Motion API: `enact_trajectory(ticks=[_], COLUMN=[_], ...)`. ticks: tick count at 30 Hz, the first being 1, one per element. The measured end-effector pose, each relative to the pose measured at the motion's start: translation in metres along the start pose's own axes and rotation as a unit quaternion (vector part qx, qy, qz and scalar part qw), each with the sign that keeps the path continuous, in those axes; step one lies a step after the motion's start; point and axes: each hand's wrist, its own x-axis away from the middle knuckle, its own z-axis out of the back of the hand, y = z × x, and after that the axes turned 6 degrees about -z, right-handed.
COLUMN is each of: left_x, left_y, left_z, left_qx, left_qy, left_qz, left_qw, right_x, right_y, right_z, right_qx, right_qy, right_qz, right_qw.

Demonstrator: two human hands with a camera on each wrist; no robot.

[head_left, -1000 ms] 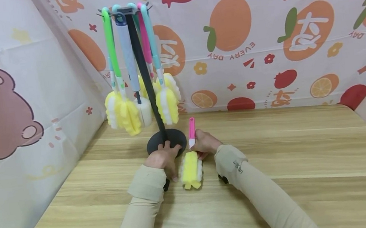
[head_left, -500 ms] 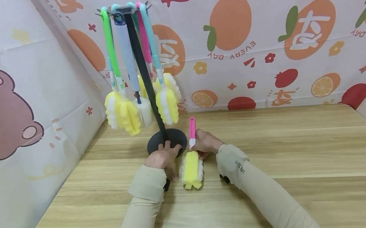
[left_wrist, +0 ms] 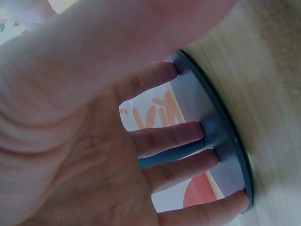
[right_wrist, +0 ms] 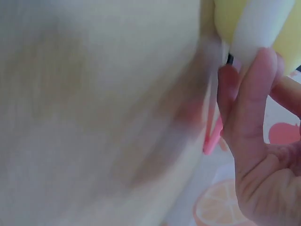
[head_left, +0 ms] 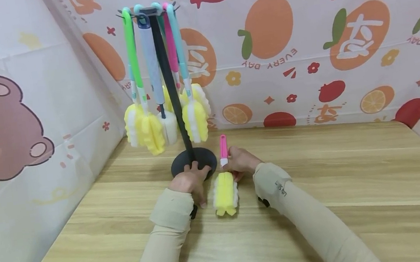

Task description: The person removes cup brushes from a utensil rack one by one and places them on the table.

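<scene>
A sponge brush (head_left: 224, 192) with a pink handle and a yellow-and-white head lies on the table, sponge end toward me. My right hand (head_left: 241, 160) pinches it near its white neck; in the right wrist view thumb and fingers meet beside the sponge head (right_wrist: 263, 28), and the pink handle (right_wrist: 214, 137) shows partly behind them. Left of it, my left hand (head_left: 190, 183) rests on the round black base (head_left: 179, 164) of a rack. In the left wrist view its spread, fairly straight fingers (left_wrist: 164, 139) touch the base's surface.
The rack's black pole (head_left: 172, 87) rises from the base. Several sponge brushes hang from its top hooks, among them a green-handled one (head_left: 131, 49) and a blue-handled one (head_left: 151, 62). Printed cloths (head_left: 274, 80) stand behind and left of the wooden table (head_left: 335, 168).
The head view has shifted slightly, so the scene sits a little further right. The left hand stays on the base, and the right hand keeps hold of the sponge brush.
</scene>
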Motion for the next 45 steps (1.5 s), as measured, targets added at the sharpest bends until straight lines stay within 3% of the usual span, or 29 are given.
enact_trajectory(ticks=[8,18,33,40,45], left_x=[0.001,0.001,0.000,0.000,0.000], left_y=[0.001,0.000,0.000,0.000,0.000], left_z=[0.001,0.001,0.000,0.000,0.000], left_qx=[-0.008,-0.008,-0.002,0.006,-0.002], left_qy=[0.003,0.006,0.004,0.004,0.003], left_qz=[0.000,-0.001,0.007,0.012,0.009], left_qw=[1.0000,0.9999,1.0000,0.9999,1.0000], right_x=[0.003,0.008,0.012,0.012,0.012], right_y=[-0.009,-0.025,-0.034,-0.037,-0.040], right_z=[0.010,0.016,0.022,0.025,0.028], right_qx=[0.051,0.062,0.063,0.118,0.121], right_qy=[0.033,0.065,0.101,0.127,0.138], right_qz=[0.021,0.091,0.140,0.165,0.175], right_qw=[0.9979,0.9918,0.9829,0.9709,0.9674])
